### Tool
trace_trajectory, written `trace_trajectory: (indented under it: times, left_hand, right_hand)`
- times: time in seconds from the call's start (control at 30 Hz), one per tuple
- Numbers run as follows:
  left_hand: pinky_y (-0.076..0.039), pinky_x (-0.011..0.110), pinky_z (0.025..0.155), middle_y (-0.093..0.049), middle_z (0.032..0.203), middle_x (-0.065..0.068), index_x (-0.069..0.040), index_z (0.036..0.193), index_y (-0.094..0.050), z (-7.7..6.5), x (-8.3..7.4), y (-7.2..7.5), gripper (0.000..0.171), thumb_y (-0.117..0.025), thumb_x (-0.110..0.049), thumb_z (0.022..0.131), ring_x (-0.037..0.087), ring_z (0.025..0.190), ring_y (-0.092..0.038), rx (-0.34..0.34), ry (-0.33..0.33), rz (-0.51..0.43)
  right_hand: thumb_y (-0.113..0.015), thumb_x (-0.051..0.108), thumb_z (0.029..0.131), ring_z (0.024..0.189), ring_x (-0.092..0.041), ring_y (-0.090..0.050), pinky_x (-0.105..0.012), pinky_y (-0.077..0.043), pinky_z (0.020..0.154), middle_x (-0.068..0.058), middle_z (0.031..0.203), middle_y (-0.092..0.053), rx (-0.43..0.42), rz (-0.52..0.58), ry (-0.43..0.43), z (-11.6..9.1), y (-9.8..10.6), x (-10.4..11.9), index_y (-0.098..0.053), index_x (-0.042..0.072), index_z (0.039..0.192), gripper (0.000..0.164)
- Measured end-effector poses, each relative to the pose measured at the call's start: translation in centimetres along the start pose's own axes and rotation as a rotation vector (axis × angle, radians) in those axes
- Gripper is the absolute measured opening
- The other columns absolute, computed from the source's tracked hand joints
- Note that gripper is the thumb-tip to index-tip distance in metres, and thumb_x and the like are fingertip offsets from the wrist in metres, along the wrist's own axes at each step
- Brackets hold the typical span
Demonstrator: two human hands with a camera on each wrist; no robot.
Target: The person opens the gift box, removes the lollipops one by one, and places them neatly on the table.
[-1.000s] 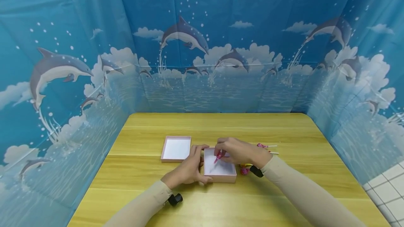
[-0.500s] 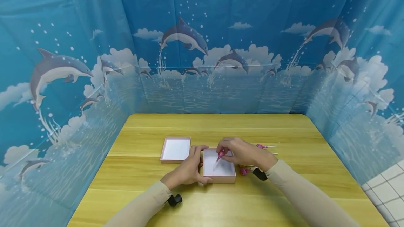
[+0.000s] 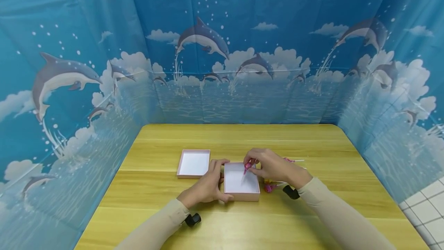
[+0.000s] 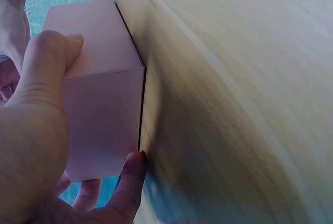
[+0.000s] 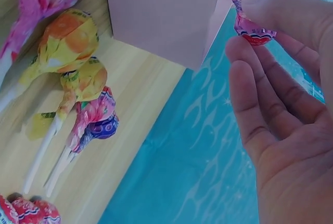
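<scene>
My left hand (image 3: 207, 186) grips a pink square box (image 3: 243, 196) from its left side, thumb on the near wall and fingers round the far side. The box stands topless on the table, white inside. Over its right part, my right hand (image 3: 268, 165) pinches a pink-wrapped lollipop (image 5: 253, 30) by the candy end, between thumb and fingertips, with the stick slanting down into the box. In the left wrist view the left thumb (image 4: 52, 52) lies flat on the box wall, and a fingertip touches the bottom edge by the table.
A matching shallow lid (image 3: 193, 164), inside facing up, lies left of the box. Right of the box are several wrapped lollipops, among them a yellow lollipop (image 5: 70, 39), a purple lollipop (image 5: 101, 126) and red lollipops (image 5: 36, 211). A dolphin-print curtain (image 3: 222, 99) surrounds the wooden table (image 3: 243, 227).
My right hand has shifted a little to the right over the box, carrying the pinched lollipop along. The left hand and box have stayed in place.
</scene>
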State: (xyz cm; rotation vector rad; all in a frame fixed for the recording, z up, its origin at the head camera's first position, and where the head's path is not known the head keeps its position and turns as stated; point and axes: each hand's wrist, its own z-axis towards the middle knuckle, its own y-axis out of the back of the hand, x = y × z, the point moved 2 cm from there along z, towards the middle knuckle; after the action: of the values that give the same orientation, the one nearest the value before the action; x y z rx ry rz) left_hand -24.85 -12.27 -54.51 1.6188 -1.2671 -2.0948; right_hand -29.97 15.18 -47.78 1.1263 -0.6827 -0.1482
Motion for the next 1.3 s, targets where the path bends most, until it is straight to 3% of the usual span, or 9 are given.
trace_trajectory:
  times: [0.23,0.47,0.67,1.1,1.3]
  left_hand:
    - [-0.060,0.029,0.106,-0.042,0.158,0.018,-0.014,0.179,-0.028,0.2,0.0,0.0,0.122,-0.106,-0.038,0.088,0.019,0.122,-0.066,0.000,0.007,-0.016]
    - [-0.058,0.028,0.099,-0.043,0.153,0.016,-0.013,0.179,-0.028,0.0,-0.1,-0.1,0.122,-0.106,-0.036,0.088,0.018,0.117,-0.062,0.009,0.004,-0.010]
    - [-0.058,0.027,0.099,-0.042,0.154,0.016,-0.012,0.180,-0.027,0.0,-0.2,0.0,0.123,-0.105,-0.037,0.089,0.018,0.117,-0.062,0.008,0.006,-0.009]
    - [-0.057,0.028,0.099,-0.042,0.154,0.016,-0.012,0.179,-0.028,0.1,-0.1,-0.1,0.122,-0.106,-0.037,0.088,0.019,0.116,-0.062,0.002,0.013,-0.006]
    - [-0.057,0.027,0.098,-0.041,0.155,0.016,-0.012,0.180,-0.027,0.2,0.0,-0.1,0.122,-0.105,-0.036,0.089,0.020,0.115,-0.062,0.004,0.010,-0.012]
  right_hand:
    - [-0.088,0.005,0.104,0.098,-0.013,-0.075,-0.042,-0.069,0.084,-0.002,0.117,-0.081,-0.046,-0.029,-0.011,-0.9,0.6,0.0,-0.082,0.011,0.123,0.021]
    - [-0.087,0.005,0.104,0.098,-0.020,-0.078,-0.031,-0.067,0.082,-0.002,0.120,-0.081,-0.083,-0.041,-0.025,-1.8,0.9,-0.1,-0.083,0.011,0.124,0.021]
    - [-0.087,0.005,0.104,0.094,-0.006,-0.072,-0.038,-0.069,0.079,-0.003,0.121,-0.080,-0.117,-0.051,-0.035,-2.0,1.0,-0.3,-0.083,0.014,0.125,0.023]
    - [-0.087,0.004,0.104,0.100,-0.009,-0.078,-0.042,-0.072,0.086,0.001,0.121,-0.078,-0.186,0.000,-0.047,-2.7,1.7,-0.7,-0.081,0.016,0.124,0.024]
    - [-0.086,0.004,0.105,0.101,-0.012,-0.079,-0.037,-0.071,0.089,0.002,0.118,-0.079,-0.259,-0.010,-0.031,-3.2,2.9,-1.2,-0.082,0.017,0.123,0.023]
